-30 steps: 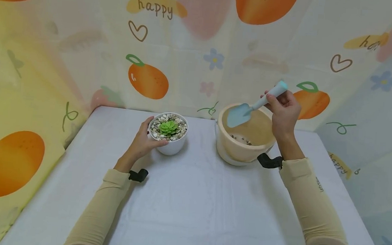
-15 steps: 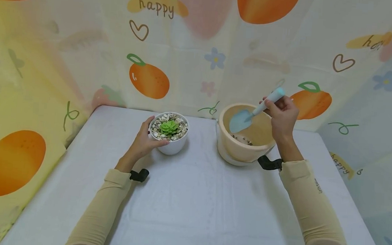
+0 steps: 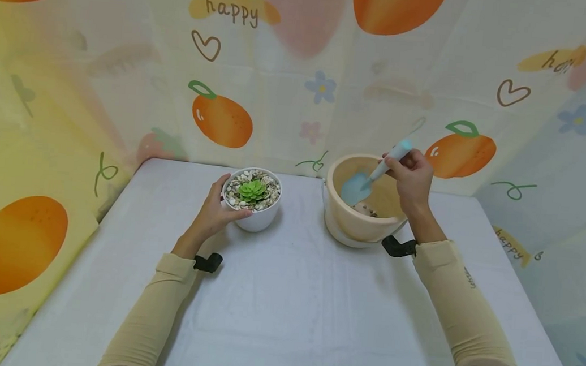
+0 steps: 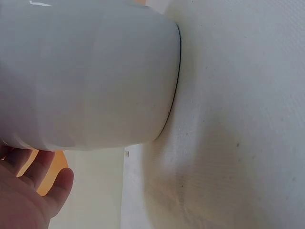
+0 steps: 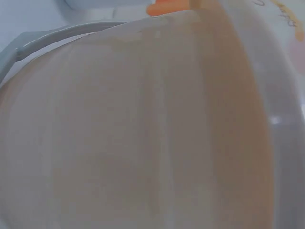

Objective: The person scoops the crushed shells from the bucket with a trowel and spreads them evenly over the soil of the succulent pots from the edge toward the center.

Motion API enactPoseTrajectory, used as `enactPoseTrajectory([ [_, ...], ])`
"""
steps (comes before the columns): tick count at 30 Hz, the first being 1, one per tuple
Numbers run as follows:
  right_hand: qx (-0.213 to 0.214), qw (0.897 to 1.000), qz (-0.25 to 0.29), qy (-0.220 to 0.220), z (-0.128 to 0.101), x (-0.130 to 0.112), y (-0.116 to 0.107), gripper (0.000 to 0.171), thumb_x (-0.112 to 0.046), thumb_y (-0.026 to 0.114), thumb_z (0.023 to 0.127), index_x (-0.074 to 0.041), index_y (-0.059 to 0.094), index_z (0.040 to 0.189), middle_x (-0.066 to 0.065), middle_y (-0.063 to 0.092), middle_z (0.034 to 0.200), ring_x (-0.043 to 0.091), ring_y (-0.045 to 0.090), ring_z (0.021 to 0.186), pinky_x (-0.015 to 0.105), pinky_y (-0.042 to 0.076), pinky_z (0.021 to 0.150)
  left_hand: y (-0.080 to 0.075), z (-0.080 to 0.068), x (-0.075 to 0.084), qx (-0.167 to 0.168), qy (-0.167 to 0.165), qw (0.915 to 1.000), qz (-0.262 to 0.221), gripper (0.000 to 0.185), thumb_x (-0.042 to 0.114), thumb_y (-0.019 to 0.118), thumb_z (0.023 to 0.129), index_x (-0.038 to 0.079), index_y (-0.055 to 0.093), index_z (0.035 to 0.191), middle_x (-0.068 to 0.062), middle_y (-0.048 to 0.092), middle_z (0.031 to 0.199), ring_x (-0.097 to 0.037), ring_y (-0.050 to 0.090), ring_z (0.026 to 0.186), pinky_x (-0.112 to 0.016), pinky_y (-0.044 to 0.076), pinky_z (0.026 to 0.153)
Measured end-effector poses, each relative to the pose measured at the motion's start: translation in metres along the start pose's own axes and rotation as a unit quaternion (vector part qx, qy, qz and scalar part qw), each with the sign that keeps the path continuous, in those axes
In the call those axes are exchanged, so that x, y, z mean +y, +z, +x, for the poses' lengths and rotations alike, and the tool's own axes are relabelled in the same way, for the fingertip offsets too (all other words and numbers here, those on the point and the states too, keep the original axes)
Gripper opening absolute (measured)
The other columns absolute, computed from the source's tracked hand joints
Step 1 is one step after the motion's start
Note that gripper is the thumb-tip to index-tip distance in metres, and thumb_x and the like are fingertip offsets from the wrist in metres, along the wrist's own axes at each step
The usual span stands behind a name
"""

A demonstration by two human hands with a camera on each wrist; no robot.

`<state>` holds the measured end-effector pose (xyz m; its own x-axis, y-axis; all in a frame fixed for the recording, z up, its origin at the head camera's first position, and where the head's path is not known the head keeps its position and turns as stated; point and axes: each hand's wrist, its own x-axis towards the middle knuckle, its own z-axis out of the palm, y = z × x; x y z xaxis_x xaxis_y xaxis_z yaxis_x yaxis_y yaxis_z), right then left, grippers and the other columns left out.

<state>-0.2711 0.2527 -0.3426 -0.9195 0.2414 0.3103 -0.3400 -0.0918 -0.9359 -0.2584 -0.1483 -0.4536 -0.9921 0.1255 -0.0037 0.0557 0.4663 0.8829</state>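
Her right hand [image 3: 409, 177] gripped the pale blue handle of a small trowel [image 3: 372, 176], fingers curled round it near the top, and the blade pointed down into the beige bucket [image 3: 356, 224]. The blade's tip sat low inside, just above a few pebbles [image 3: 367, 211] lying on the bucket's floor; whether it touched them I could not tell. The bucket stood on the white tablecloth [image 3: 284, 307] to the right of centre, close to the back wall, and a grey handle lay folded down against its side. From the right wrist view only the bucket's curved beige wall [image 5: 143, 143] filled the picture.

The left hand [image 3: 214, 211] cupped the white pot [image 3: 257, 220], thumb along the near side and fingers wrapped round the left of it. The pot stood upright on the cloth, well apart from the bucket, filled to the rim with mixed pebbles and with a small green succulent [image 3: 251, 190] in the middle. The left wrist view showed the pot's smooth white wall [image 4: 95, 76] resting flat on the cloth, with fingertips [image 4: 52, 183] against its side.

Both arms wore beige sleeves with a black strap at each wrist. Printed sheets with oranges, hearts and the word "happy" hung behind and on both sides.
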Motion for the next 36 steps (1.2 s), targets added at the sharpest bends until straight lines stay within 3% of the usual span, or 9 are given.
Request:
enactPoseTrajectory([
  [9, -0.041, 0.997, -0.056, 0.030, -0.001, 0.012, 0.003, 0.017, 0.003, 0.065, 0.088, 0.002, 0.060, 0.104, -0.005, 0.068, 0.082, 0.007, 0.070, 0.075, 0.020, 0.058, 0.071, -0.001, -0.001, -0.001, 0.003, 0.014, 0.9999, 0.003, 0.113, 0.037, 0.083, 0.076, 0.014, 0.008, 0.157, -0.016, 0.014, 0.161, -0.033, 0.020, 0.148, -0.055, 0.024, 0.118],
  [13, -0.056, 0.995, -0.080, 0.031, -0.003, 0.015, 0.007, 0.015, 0.002, 0.065, 0.088, -0.006, 0.061, 0.099, -0.007, 0.067, 0.082, 0.004, 0.069, 0.075, 0.019, 0.058, 0.070, 0.000, -0.001, -0.001, 0.002, 0.009, 1.0000, 0.004, 0.113, 0.038, 0.083, 0.075, 0.015, 0.008, 0.157, -0.016, 0.014, 0.161, -0.034, 0.019, 0.148, -0.056, 0.023, 0.118],
  [16, -0.065, 0.994, -0.084, 0.036, -0.005, 0.017, 0.008, 0.015, 0.002, 0.065, 0.086, -0.009, 0.061, 0.096, -0.005, 0.067, 0.083, 0.004, 0.069, 0.075, 0.019, 0.058, 0.070, 0.000, -0.001, -0.001, 0.001, 0.004, 1.0000, 0.002, 0.114, 0.039, 0.083, 0.075, 0.016, 0.008, 0.157, -0.016, 0.014, 0.161, -0.034, 0.019, 0.148, -0.056, 0.023, 0.118],
  [19, -0.073, 0.990, -0.107, 0.048, -0.005, 0.017, 0.009, 0.015, 0.002, 0.063, 0.087, -0.005, 0.060, 0.099, 0.001, 0.066, 0.089, 0.003, 0.069, 0.076, 0.018, 0.057, 0.073, -0.001, 0.000, -0.001, 0.000, 0.003, 1.0000, 0.002, 0.114, 0.039, 0.083, 0.075, 0.016, 0.008, 0.157, -0.016, 0.014, 0.161, -0.034, 0.019, 0.148, -0.056, 0.023, 0.118],
  [27, -0.123, 0.965, -0.191, 0.128, -0.001, 0.011, 0.010, 0.036, -0.001, 0.056, 0.096, 0.012, 0.042, 0.127, 0.026, 0.055, 0.121, -0.002, 0.064, 0.084, 0.032, 0.054, 0.094, -0.002, -0.001, 0.001, 0.004, 0.005, 1.0000, 0.002, 0.114, 0.038, 0.084, 0.074, 0.015, 0.009, 0.157, -0.016, 0.014, 0.161, -0.034, 0.020, 0.148, -0.057, 0.024, 0.118],
  [30, -0.128, 0.956, -0.213, 0.154, 0.000, 0.010, 0.007, 0.038, -0.004, 0.056, 0.096, 0.011, 0.041, 0.128, 0.024, 0.055, 0.122, -0.001, 0.062, 0.086, 0.033, 0.053, 0.096, -0.002, -0.001, 0.001, 0.003, 0.006, 1.0000, -0.002, 0.114, 0.037, 0.084, 0.074, 0.015, 0.009, 0.157, -0.016, 0.014, 0.161, -0.035, 0.020, 0.148, -0.057, 0.023, 0.118],
  [36, -0.126, 0.938, -0.277, 0.164, 0.002, 0.007, -0.001, 0.035, -0.010, 0.060, 0.096, 0.009, 0.048, 0.123, 0.009, 0.057, 0.106, 0.007, 0.060, 0.089, 0.026, 0.057, 0.086, -0.001, -0.001, 0.001, 0.002, 0.006, 1.0000, -0.006, 0.114, 0.036, 0.084, 0.074, 0.015, 0.009, 0.157, -0.017, 0.014, 0.160, -0.036, 0.020, 0.148, -0.058, 0.023, 0.117],
])
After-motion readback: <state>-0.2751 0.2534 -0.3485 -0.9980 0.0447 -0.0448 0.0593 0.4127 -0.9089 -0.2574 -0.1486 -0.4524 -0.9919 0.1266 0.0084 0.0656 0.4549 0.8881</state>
